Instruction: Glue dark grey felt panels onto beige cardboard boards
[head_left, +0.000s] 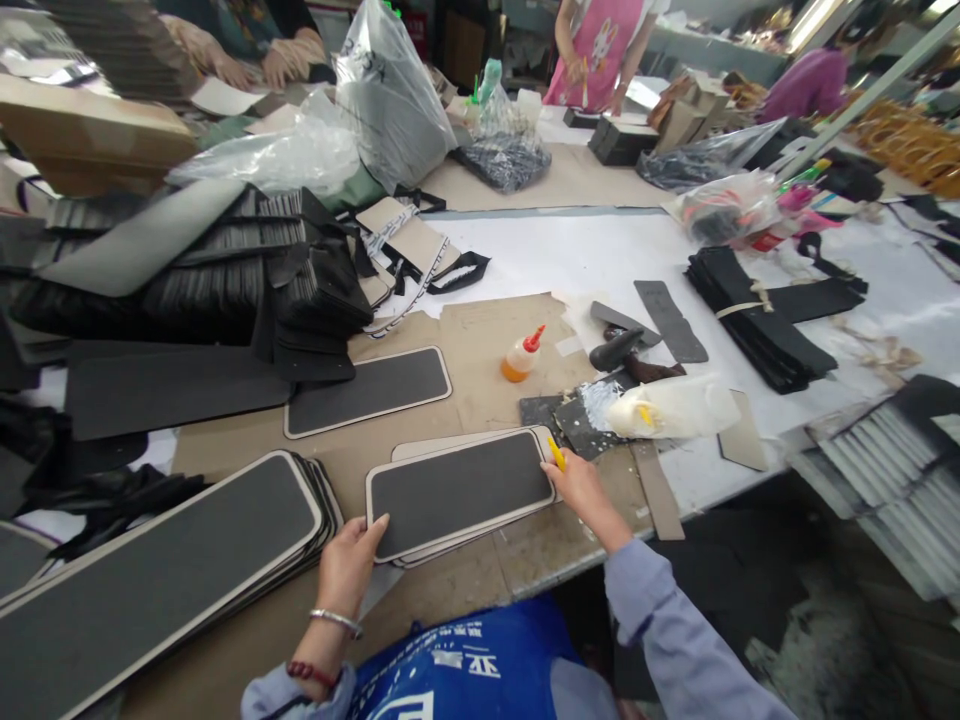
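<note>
In front of me lies a dark grey rectangular panel with rounded corners and a pale border point(461, 495), on top of similar pieces slightly askew. My left hand point(349, 565) pinches its lower left corner, thumb on the upper face. At the panel's right end, my right hand point(589, 490) is closed around a slim yellow tool point(556, 454) whose kind I cannot make out; its fingertips meet the panel edge. Another bordered panel point(367, 390) lies farther back. To the left is a stack of longer bordered panels point(172, 540).
A bottle with a red nozzle point(521, 355) stands behind the panel. A pale plastic container point(671, 407) lies beside a white-smeared dark board point(592, 415). Piled black pieces point(195, 260) fill the left; a tied black bundle point(757, 315) lies right. Other people work across the table.
</note>
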